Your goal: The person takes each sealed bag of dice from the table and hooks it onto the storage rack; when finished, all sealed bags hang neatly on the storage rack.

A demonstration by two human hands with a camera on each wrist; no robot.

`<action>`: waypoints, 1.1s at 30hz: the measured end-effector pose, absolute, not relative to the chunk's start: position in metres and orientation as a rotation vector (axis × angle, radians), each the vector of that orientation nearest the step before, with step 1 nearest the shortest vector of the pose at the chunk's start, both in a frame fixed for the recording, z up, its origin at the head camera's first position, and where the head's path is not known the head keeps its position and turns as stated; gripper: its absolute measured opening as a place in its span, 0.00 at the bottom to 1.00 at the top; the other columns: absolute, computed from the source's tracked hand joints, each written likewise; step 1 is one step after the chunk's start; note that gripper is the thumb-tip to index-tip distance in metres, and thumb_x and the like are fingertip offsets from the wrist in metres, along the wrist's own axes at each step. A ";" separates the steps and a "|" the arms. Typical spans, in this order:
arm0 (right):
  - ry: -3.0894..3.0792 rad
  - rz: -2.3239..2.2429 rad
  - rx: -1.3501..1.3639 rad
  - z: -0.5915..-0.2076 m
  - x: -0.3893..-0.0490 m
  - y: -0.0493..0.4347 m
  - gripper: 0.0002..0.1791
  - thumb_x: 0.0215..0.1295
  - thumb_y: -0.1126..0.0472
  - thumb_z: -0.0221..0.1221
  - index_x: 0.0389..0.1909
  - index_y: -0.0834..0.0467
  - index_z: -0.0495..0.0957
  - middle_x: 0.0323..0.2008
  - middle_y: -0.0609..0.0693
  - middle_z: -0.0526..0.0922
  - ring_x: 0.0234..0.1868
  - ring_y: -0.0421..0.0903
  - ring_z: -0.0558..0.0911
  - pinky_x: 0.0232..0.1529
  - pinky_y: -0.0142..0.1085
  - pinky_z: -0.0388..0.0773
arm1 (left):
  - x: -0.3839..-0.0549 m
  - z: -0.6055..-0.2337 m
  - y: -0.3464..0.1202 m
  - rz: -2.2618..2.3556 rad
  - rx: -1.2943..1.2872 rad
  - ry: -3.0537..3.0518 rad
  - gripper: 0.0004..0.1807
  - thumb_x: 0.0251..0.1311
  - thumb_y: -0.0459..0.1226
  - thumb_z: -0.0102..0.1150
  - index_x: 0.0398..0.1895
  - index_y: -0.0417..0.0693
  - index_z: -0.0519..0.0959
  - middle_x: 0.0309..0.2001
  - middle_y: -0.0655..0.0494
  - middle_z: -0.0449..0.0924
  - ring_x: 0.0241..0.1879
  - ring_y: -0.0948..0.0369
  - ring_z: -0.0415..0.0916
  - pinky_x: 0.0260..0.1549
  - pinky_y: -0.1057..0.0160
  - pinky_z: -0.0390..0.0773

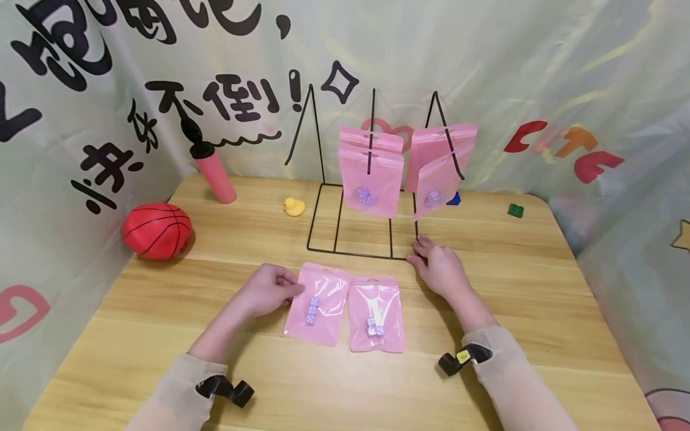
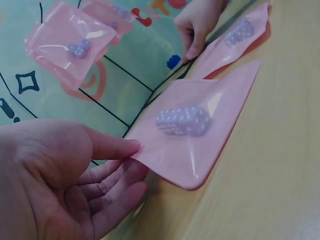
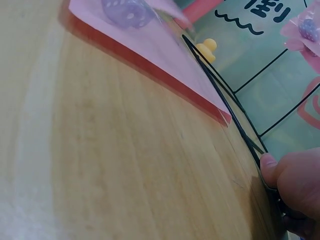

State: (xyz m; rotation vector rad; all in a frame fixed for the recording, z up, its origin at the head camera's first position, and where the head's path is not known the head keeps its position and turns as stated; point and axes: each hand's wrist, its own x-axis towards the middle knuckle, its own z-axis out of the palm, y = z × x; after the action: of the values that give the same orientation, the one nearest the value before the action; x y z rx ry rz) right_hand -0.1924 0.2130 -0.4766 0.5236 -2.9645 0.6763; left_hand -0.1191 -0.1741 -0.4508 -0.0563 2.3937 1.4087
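My left hand pinches, thumb over fingers, the edge of a pink bag (dice inside) on the desk; my right hand, nearly closed, grips the black rack's corner.

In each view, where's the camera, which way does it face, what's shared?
Head: worn on the head, facing forward and down over the table and black rack; left hand, right hand and forearms show.
Left wrist: on that wrist, facing the left hand pinching a pink bag; right hand beyond.
Right wrist: on that wrist, facing the table and rack; part of the right hand shows.
Head and right wrist share the yellow duck.
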 end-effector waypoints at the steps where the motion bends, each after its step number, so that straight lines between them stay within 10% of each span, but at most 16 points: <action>1: -2.963 0.673 0.523 -0.476 -0.192 0.213 0.25 0.79 0.57 0.62 0.65 0.72 0.77 0.69 0.69 0.73 0.67 0.71 0.74 0.65 0.63 0.73 | -0.119 -0.450 -0.174 1.434 -0.037 2.384 0.07 0.69 0.33 0.68 0.39 0.36 0.84 0.29 0.50 0.85 0.29 0.58 0.81 0.30 0.61 0.83; 33: -2.958 0.669 0.500 -0.476 -0.189 0.213 0.26 0.78 0.57 0.63 0.66 0.71 0.76 0.70 0.68 0.73 0.67 0.71 0.74 0.65 0.63 0.73 | -0.131 -0.391 -0.174 1.770 0.428 2.823 0.02 0.69 0.29 0.68 0.39 0.36 0.87 0.34 0.49 0.88 0.33 0.57 0.81 0.30 0.68 0.81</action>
State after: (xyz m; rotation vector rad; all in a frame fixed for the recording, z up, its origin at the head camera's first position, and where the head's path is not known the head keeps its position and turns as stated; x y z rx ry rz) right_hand -0.1888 0.2129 -0.4762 0.4995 -2.9577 0.6691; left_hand -0.1311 -0.1742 -0.3905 0.4280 2.8233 1.7702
